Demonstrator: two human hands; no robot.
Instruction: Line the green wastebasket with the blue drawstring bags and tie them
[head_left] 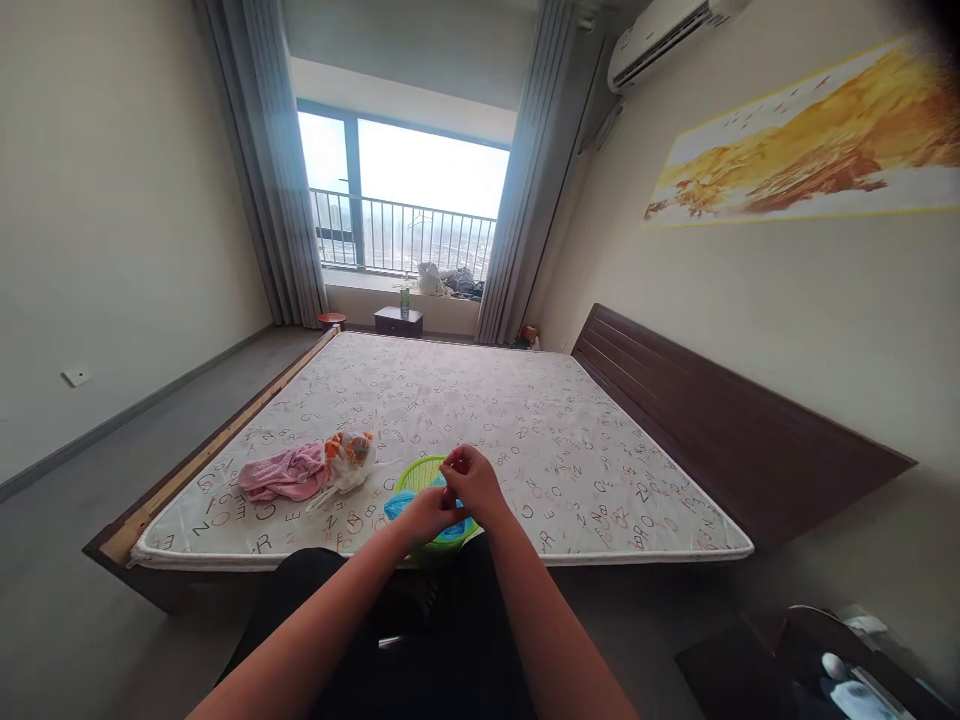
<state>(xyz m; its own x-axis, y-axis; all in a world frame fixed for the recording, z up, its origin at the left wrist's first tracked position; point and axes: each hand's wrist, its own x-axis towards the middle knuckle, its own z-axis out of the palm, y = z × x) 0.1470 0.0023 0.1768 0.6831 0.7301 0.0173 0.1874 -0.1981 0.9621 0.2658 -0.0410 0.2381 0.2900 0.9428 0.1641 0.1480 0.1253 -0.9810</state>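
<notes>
"How are the left hand and right hand held?"

"Close together over the round lime-green mesh basket; whether anything is pinched cannot be told."

"And the crumpled blue plastic?"

"It is contained in the basket, partly hidden by the hands."

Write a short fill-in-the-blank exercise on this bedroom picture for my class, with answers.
The basket by the left hand and right hand is coloured ____.
The cloth on the mattress is coloured ____.
The mattress is printed with many ____.
In this view, the headboard is on the mattress's ____ side.
Answers: green; pink; letters; right.
</notes>
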